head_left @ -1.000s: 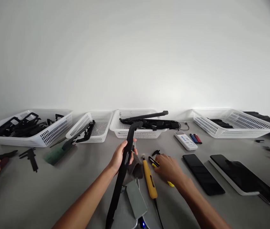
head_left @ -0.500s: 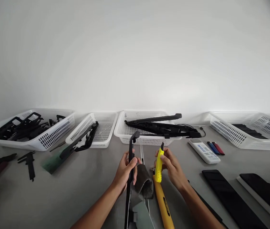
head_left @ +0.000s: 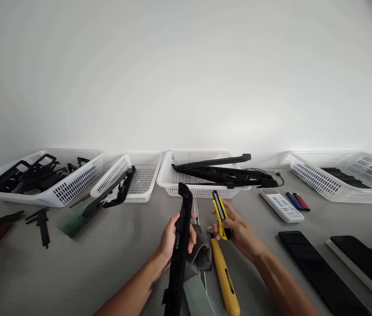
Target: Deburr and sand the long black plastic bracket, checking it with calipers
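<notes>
My left hand (head_left: pixel 169 241) is closed around a long black plastic trim piece (head_left: pixel 180 250), held upright with its ribbed side toward me. Between the fingers of my right hand (head_left: pixel 238 228) is a yellow utility knife (head_left: pixel 220 215), its tip pointing up and its slotted slider side facing me. Below it on the table lies a tool with a yellow handle (head_left: pixel 224 278). A rolled piece of dark grey sandpaper-like sheet (head_left: pixel 202 250) rests between my hands, partly behind the trim piece. A pale green sheet (head_left: pixel 196 296) lies nearer to me.
White baskets with black plastic parts line the wall: a left basket (head_left: pixel 57 193), a small basket (head_left: pixel 149 197), a middle basket (head_left: pixel 173 188) and a right basket (head_left: pixel 324 186). A caliper (head_left: pixel 43 228) lies left. A white device (head_left: pixel 283 206) and black panel (head_left: pixel 320 272) lie right.
My left hand has turned the trim piece so its ribbed inner side shows. My right hand has rotated the utility knife, bringing its slider side into view and tilting its tip left.
</notes>
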Available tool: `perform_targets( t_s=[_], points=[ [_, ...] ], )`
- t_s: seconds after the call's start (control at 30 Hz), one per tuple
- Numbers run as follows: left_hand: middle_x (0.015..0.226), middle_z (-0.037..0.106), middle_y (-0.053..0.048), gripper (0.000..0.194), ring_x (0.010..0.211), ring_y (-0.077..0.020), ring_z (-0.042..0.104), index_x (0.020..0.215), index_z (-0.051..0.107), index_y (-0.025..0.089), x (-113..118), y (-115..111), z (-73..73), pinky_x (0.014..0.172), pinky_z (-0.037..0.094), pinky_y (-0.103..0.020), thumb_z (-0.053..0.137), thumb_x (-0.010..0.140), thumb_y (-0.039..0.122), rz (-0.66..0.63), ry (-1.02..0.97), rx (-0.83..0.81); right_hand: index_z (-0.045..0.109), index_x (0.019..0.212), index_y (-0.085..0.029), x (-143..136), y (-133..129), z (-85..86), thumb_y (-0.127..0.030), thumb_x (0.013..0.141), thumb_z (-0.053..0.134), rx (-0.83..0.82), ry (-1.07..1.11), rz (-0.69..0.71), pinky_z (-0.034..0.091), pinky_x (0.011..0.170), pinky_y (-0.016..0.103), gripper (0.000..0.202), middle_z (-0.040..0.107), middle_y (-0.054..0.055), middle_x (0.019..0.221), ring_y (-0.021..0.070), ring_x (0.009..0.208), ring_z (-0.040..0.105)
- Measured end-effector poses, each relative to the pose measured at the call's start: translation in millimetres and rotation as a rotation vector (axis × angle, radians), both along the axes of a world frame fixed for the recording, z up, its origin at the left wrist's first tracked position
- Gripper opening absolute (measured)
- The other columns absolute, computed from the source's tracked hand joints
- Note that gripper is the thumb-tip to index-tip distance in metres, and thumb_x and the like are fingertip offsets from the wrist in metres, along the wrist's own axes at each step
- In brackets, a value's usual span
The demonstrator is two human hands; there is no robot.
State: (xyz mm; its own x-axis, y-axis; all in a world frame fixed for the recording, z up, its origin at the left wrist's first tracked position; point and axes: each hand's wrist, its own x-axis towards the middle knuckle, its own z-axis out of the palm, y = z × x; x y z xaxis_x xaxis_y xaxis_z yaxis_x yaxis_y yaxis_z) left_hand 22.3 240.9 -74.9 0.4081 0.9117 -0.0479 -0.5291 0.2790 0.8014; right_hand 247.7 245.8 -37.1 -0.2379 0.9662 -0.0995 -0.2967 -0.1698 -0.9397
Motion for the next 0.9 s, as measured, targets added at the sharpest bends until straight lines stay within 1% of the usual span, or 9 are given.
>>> perform_targets(
  t_s=[0.07, 0.17, 0.3, 0.4, 0.47, 0.53, 0.6, 0.73, 0.9],
  points=[
    [0.058, 0.07, -0.003, 0.056, 0.038, -0.0155, 0.055, 0.117, 0.065, 0.014, 0.8, -1.4, 1.7, 0.039, 0.034, -0.024, 0.043, 0.101, 0.063, 0.008, 0.012, 0.007, 0.057, 0.149, -0.034, 1.2, -4.1, 5.5, -0.017, 0.063, 0.069, -0.014, 0.07, 0.128, 0.056, 0.071, 0.033, 0.088, 0.064, 0.008, 0.138, 0.0182, 0.082, 0.067],
    [0.056, 0.069, -0.002, 0.054, 0.036, -0.0156, 0.054, 0.113, 0.063, 0.016, 0.4, -2.0, 1.7, 0.038, 0.033, -0.024, 0.042, 0.101, 0.064, 0.004, 0.002, 0.0, 0.053, 0.157, -0.038, 3.9, -8.5, 12.7, -0.013, 0.063, 0.072, -0.012, 0.103, 0.281, 0.055, 0.076, 0.032, 0.099, 0.06, 0.008, 0.151, 0.0213, 0.098, 0.068],
    [0.054, 0.068, -0.001, 0.056, 0.034, -0.0155, 0.053, 0.11, 0.062, 0.017, -2.3, -0.9, 1.2, 0.035, 0.032, -0.023, 0.044, 0.1, 0.069, 0.04, -0.026, -0.015, 0.054, 0.158, -0.031, 12.2, -6.3, 11.1, -0.035, 0.079, 0.084, -0.011, 0.044, 0.341, 0.054, 0.076, 0.034, 0.084, 0.075, 0.011, 0.128, 0.022, 0.091, 0.07],
    [0.054, 0.068, -0.001, 0.056, 0.034, -0.0151, 0.054, 0.109, 0.062, 0.018, -3.5, -1.0, 3.6, 0.035, 0.032, -0.022, 0.045, 0.1, 0.07, 0.042, -0.026, -0.023, 0.069, 0.135, -0.021, 16.9, -0.4, 3.4, -0.06, 0.085, 0.081, 0.005, -0.065, 0.244, 0.041, 0.053, 0.027, 0.065, 0.077, 0.011, 0.102, 0.0158, 0.064, 0.059],
    [0.053, 0.067, 0.0, 0.056, 0.034, -0.0154, 0.054, 0.109, 0.062, 0.018, -3.1, -2.0, 5.7, 0.035, 0.033, -0.022, 0.046, 0.099, 0.071, 0.037, -0.007, -0.03, 0.072, 0.115, -0.018, 16.4, 3.1, -0.9, -0.067, 0.084, 0.081, 0.055, -0.141, 0.117, 0.03, 0.047, 0.025, 0.059, 0.071, 0.005, 0.083, 0.0107, 0.052, 0.045],
    [0.052, 0.067, -0.001, 0.058, 0.034, -0.016, 0.054, 0.108, 0.063, 0.018, -2.0, -3.6, 7.3, 0.034, 0.033, -0.022, 0.045, 0.099, 0.072, 0.024, 0.024, -0.045, 0.067, 0.102, -0.019, 13.7, 5.1, -3.5, -0.069, 0.083, 0.081, 0.115, -0.209, -0.022, 0.027, 0.048, 0.024, 0.055, 0.062, -0.002, 0.07, 0.0085, 0.049, 0.036],
    [0.052, 0.067, -0.002, 0.059, 0.034, -0.0163, 0.054, 0.107, 0.063, 0.017, -0.8, -5.7, 8.3, 0.034, 0.034, -0.023, 0.044, 0.099, 0.072, 0.001, 0.057, -0.059, 0.063, 0.095, -0.021, 10.9, 5.7, -5.1, -0.07, 0.083, 0.08, 0.193, -0.306, -0.15, 0.03, 0.049, 0.025, 0.054, 0.06, -0.002, 0.068, 0.0106, 0.051, 0.04],
    [0.053, 0.068, -0.002, 0.059, 0.034, -0.0162, 0.056, 0.118, 0.064, 0.014, 0.1, -10.3, 9.0, 0.034, 0.035, -0.022, 0.044, 0.102, 0.067, -0.052, 0.127, -0.039, 0.066, 0.096, -0.022, 9.5, 5.2, -9.9, -0.071, 0.088, 0.074, 0.393, -0.602, -0.332, 0.047, 0.063, 0.03, 0.05, 0.072, 0.005, 0.082, 0.0205, 0.07, 0.061],
    [0.053, 0.067, -0.001, 0.058, 0.033, -0.0178, 0.056, 0.133, 0.058, 0.014, -1.4, -12.0, 10.5, 0.033, 0.037, -0.022, 0.047, 0.101, 0.06, -0.082, 0.188, -0.004, 0.068, 0.105, -0.023, 12.5, 5.5, -16.9, -0.071, 0.093, 0.068, 0.475, -0.809, -0.429, 0.048, 0.066, 0.033, 0.049, 0.074, 0.007, 0.088, 0.0233, 0.072, 0.064]
  ],
)
